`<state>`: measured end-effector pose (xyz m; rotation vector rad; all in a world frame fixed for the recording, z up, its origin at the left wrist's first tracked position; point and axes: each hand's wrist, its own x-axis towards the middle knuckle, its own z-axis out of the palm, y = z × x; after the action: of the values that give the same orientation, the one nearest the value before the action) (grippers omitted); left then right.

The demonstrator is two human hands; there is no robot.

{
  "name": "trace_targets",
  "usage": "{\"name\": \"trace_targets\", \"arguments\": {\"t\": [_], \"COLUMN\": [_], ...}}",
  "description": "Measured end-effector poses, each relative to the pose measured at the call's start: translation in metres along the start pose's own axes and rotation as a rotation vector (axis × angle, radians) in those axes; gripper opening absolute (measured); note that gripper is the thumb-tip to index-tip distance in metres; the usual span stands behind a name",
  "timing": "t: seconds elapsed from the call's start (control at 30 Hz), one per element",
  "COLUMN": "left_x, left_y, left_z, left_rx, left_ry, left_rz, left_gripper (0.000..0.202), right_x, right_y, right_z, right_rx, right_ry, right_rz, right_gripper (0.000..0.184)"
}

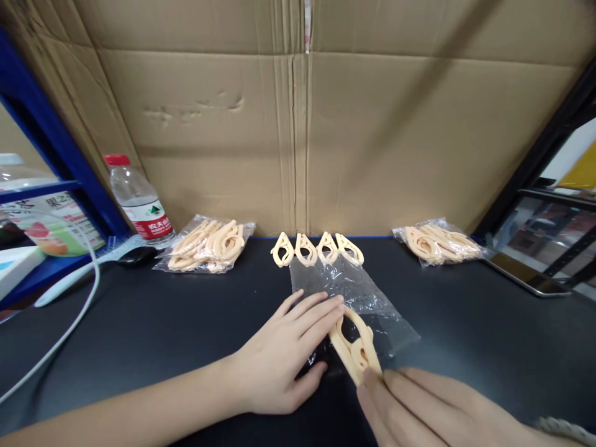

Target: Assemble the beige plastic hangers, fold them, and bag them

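My left hand [284, 357] lies flat with fingers stretched out, its fingertips pressing the near end of a clear plastic bag [354, 295] on the black table. My right hand [419, 403] pinches the near end of a peach plastic clip [354, 347], which points into the bag's mouth. Several more peach clips [316, 248] lie in a row just beyond the bag, at the foot of the cardboard wall.
A filled bag of clips [207, 245] lies at the back left and another [440, 243] at the back right. A water bottle [139, 202], a white cable [69, 310] and blue shelving [46, 143] stand at the left. A tablet-like device [526, 273] lies at the right.
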<state>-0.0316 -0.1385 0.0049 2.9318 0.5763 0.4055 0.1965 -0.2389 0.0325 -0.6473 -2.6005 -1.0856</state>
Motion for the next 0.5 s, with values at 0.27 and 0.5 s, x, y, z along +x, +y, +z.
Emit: {"name": "trace_targets", "arguments": {"t": [0.27, 0.5], "left_x": [0.000, 0.001], "left_y": [0.001, 0.002], "left_z": [-0.002, -0.004], "left_rx": [-0.011, -0.014], "left_ry": [-0.012, -0.061], "left_rz": [0.020, -0.005], "left_gripper": [0.087, 0.086], "right_x": [0.023, 0.022], "right_y": [0.003, 0.002], "right_z": [0.031, 0.059], "right_rx": [-0.135, -0.219], "right_ry": [-0.024, -0.142], "right_rz": [0.003, 0.217], "right_gripper": [0.023, 0.019]}}
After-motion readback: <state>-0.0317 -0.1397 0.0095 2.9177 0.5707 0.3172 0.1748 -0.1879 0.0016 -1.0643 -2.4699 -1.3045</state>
